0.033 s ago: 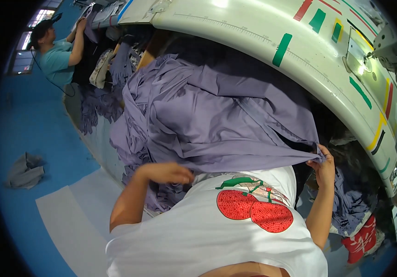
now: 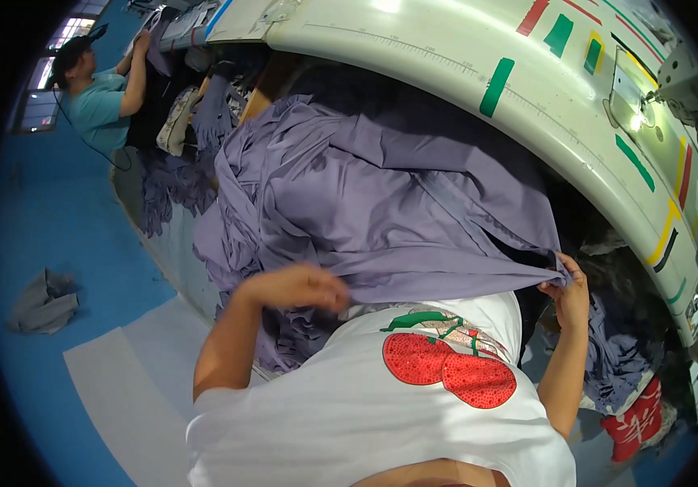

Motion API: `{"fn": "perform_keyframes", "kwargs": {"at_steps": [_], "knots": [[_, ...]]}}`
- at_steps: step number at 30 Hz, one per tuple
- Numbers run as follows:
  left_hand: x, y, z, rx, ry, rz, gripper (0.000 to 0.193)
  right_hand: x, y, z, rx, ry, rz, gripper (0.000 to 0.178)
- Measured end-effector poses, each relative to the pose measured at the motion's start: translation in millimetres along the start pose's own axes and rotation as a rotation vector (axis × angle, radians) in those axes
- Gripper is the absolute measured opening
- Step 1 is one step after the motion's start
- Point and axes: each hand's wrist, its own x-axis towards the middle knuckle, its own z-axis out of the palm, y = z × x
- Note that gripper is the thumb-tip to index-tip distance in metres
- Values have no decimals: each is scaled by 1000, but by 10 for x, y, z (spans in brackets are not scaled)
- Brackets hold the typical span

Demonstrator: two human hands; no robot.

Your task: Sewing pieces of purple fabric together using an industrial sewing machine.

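Blue floor (image 2: 28, 235) is seen to the left of a long, smooth white sewing table (image 2: 349, 31) marked with coloured tape. Heaped purple-grey fabric cloth (image 2: 349, 195): gathered on the wearer's side of the table, its near edge stretched left to right. Right hand (image 2: 570, 294): nearer the table, thumb and fingers clamped on the cloth's right-hand corner. Left hand (image 2: 304, 288): blurred, held by the near edge, the cloth's bulk lying tableward of its fingers; their spread and contact cannot be told.
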Motion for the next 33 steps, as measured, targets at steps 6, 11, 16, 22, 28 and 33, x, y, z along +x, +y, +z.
{"fn": "perform_keyframes", "kwargs": {"at_steps": [6, 11, 16, 22, 28, 33], "knots": [[1635, -153, -1413, 1234, 1407, 259, 30, -217, -78, 281, 219, 161, 29, 39], [2292, 276, -2081, 1031, 1204, -82, 36, -178, 28, 675, 371, 321, 175, 48], [2401, 764, -2420, -183, 1176, 166, 34, -27, -120, 849, 356, 344, 219, 41], [2253, 357, -2517, -302, 781, -10, 33, 69, -139, 689, 301, 392, 240, 27], [2623, 243, -2597, -567, 668, 57, 33, 192, -205, 578, 241, 387, 350, 23], [2258, 405, -2705, -144, 873, -1, 47, 241, -190, 604, 182, 226, 447, 21]]}}
